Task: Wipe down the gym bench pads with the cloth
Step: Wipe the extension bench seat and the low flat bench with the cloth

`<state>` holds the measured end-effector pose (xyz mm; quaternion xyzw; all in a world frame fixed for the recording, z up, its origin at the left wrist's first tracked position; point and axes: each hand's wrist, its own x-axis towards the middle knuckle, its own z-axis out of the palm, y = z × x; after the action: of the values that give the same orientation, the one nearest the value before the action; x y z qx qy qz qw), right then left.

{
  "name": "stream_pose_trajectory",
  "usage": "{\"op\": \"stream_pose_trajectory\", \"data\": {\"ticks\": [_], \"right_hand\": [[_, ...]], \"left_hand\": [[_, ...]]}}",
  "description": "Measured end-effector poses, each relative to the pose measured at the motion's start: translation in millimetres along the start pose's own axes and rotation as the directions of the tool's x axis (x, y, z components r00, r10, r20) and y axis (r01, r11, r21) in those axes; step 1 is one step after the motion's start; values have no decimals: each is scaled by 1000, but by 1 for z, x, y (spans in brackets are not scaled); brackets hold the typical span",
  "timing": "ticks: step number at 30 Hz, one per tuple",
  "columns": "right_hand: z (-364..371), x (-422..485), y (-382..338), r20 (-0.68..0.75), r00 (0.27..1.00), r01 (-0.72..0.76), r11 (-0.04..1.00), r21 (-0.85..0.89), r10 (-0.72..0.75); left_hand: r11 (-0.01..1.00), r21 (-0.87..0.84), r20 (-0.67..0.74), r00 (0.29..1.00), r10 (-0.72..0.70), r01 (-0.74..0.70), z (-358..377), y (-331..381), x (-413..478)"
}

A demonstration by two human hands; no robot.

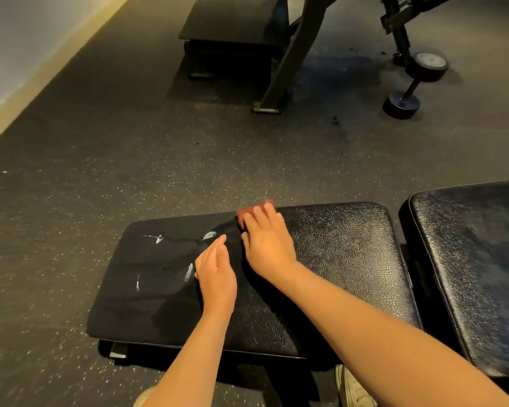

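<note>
While right hand point(266, 245) presses straight fingers point(260, 218) on a reddish cloth point(241, 214) atop the black textured vinyl pad point(335, 259), left hand point(215, 274) rests open, empty. Mid-wipe; next sweep likely left of fingertips.

Black bench pad point(335, 259), cloth point(246, 213) under right hand point(266, 245)

Surface point(335, 259): black, pebbled leather-grain pattern with a glossy sheen on its right part; the left part reads matt black and carries scattered white scuff marks point(156, 237).
Back pad point(467, 259): black, same grain, with a greyish, streaked haze.
Cloth point(247, 211): reddish-orange; blurred, no pattern discernible.
Floor point(130, 157): dark grey with fine pale speckles throughout; one darker, bluish patch farther back.
Skirting point(50, 69): dull yellow band.
Wall point(18, 33): pale grey.
Dumbbell point(415, 83): black, with a light grey end face.
Shoe point(353, 389): off-white.
</note>
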<state>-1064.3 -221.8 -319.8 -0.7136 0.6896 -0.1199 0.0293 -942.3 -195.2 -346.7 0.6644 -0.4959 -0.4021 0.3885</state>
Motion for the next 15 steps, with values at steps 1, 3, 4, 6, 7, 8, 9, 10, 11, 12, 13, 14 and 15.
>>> {"op": "stream_pose_trajectory", "data": {"ticks": [1,3,4,6,7,8,9,10,11,12,13,14,15], "right_hand": [[5,-7,-10,33,996,79,997,24,-80],[9,-17,-14,76,973,215,974,68,-219],[7,-16,-10,79,962,256,965,63,-260],[1,-8,1,71,963,260,966,12,-260],[-1,-2,3,72,975,210,978,-4,-209],[-3,4,3,80,988,131,991,-10,-129],[-2,7,-1,88,995,52,999,0,-51],[0,7,-7,93,996,0,1000,21,-2],[3,5,-14,101,995,-15,999,48,10],[7,-1,-20,110,994,3,997,73,-11],[10,-8,-24,111,992,48,994,98,-59],[12,-17,-25,100,987,109,987,120,-121],[12,-25,-25,87,978,175,974,146,-188]], "left_hand": [[1000,-28,-1,1000,-8,8,-1,-1,2],[999,-35,-11,1000,-11,10,-3,-6,4],[1000,-28,-9,1000,-6,6,-4,-6,4],[1000,1,-4,1000,20,-20,-5,-5,0],[999,12,2,1000,31,-31,-6,-3,-3],[999,22,12,1000,29,-29,-7,-2,-5],[999,33,28,999,24,-25,-8,-2,-8],[999,37,35,999,21,-23,-9,-2,-10],[999,38,29,999,20,-21,-12,-4,-11],[999,38,16,1000,22,-23,-14,-5,-12],[999,43,1,1000,29,-29,-17,-6,-14],[998,52,-18,999,42,-41,-20,-7,-17],[997,58,-37,998,56,-54,-22,-9,-20]]}}
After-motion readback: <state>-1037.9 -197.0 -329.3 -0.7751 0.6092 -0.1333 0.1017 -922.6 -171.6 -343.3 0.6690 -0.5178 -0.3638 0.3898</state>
